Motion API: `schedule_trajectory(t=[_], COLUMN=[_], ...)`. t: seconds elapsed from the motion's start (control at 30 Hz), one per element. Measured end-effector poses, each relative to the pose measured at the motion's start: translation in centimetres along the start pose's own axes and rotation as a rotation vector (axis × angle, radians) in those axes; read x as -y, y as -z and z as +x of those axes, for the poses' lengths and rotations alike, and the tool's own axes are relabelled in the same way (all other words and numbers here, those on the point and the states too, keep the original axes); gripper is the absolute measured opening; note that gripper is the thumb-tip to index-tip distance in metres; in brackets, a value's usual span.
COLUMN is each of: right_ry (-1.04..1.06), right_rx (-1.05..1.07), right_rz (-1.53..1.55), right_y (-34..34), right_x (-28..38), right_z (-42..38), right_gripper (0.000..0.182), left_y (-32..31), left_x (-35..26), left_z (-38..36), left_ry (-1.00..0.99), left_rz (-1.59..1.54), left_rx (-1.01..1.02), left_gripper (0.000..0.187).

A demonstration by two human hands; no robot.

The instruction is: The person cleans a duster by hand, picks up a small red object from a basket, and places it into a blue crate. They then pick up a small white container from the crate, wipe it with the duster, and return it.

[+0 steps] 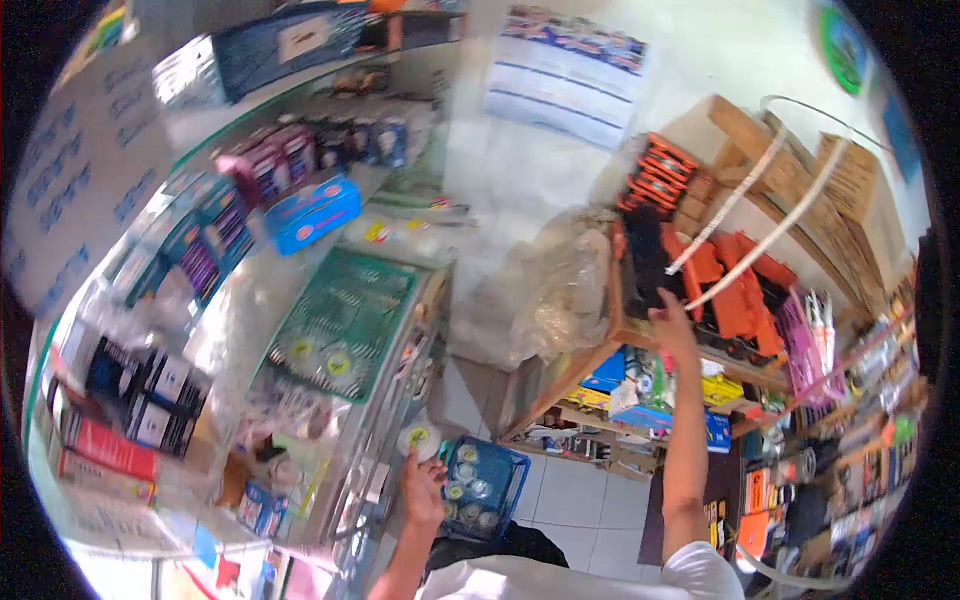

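My left hand (424,490) is low in the middle, its fingers at a round white-lidded item (419,440) beside the glass counter. Just right of it, a blue basket (515,480) holds several round clear-lidded containers. My right hand (672,325) reaches out to the wooden shelf, near a black item (648,262) and orange tools or parts (735,300). Its fingers are partly spread, and I see nothing held in them. On the counter a green mat (345,310) bears two round items with yellow-green labels (338,362).
The glass counter on the left holds a blue box (313,215) and several packages. A wooden shelf (570,385) stands at the right, with a plastic bag (565,300) at its left side. White cables (770,225) loop above it. Tiled floor (570,490) shows below.
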State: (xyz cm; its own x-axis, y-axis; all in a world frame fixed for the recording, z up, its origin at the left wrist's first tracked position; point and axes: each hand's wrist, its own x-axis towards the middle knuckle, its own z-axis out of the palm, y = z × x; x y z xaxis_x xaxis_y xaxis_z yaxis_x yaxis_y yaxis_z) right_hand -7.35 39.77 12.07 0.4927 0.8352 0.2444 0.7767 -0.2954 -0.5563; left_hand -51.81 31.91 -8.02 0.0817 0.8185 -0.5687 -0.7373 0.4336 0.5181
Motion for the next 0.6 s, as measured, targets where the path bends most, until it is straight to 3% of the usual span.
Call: schedule_trajectory(t=[0.1, 0.17, 0.27, 0.33, 0.37, 0.47, 0.53, 0.6], right_ry=[0.162, 0.069, 0.227, 0.196, 0.199, 0.154, 0.003, 0.044], right_rx=[0.045, 0.065, 0.066, -0.11, -0.094, -0.054, 0.057, 0.001], right_rz=[-0.072, -0.073, -0.108, -0.294, -0.287, -0.171, -0.039, 0.025], right_y=[1.3, 1.2, 1.8, 1.9, 2.2, 3.8, 4.0, 2.5], right_x=[0.5, 0.1, 0.5, 0.1, 0.4, 6.8, 11.3, 11.8], right_z=[1.1, 2.0, 1.0, -0.2, -1.4, -7.3, -11.5, -13.9], right_gripper=[0.048, 0.053, 0.063, 0.073, 0.073, 0.077, 0.076, 0.071], left_y=[-0.5, -0.5, 0.0, 0.1, 0.2, 0.3, 0.8, 0.9], left_x=[-0.7, -1.7, -2.4, -3.1, -3.4, -4.1, -4.2, -4.3], left_z=[-1.3, -1.8, -2.2, -2.9, -3.3, -4.2, -4.4, -4.5], left_ry=[-0.039, -0.073, -0.055, -0.061, -0.058, -0.08, -0.112, -0.123], left_rz=[0.006, 0.023, 0.04, 0.042, 0.051, 0.041, 0.016, 0.006], left_rx=[-0.017, -0.032, 0.056, 0.029, 0.028, 0.035, 0.087, 0.065], left_gripper=[0.038, 0.039, 0.036, 0.036, 0.036, 0.041, 0.037, 0.035])
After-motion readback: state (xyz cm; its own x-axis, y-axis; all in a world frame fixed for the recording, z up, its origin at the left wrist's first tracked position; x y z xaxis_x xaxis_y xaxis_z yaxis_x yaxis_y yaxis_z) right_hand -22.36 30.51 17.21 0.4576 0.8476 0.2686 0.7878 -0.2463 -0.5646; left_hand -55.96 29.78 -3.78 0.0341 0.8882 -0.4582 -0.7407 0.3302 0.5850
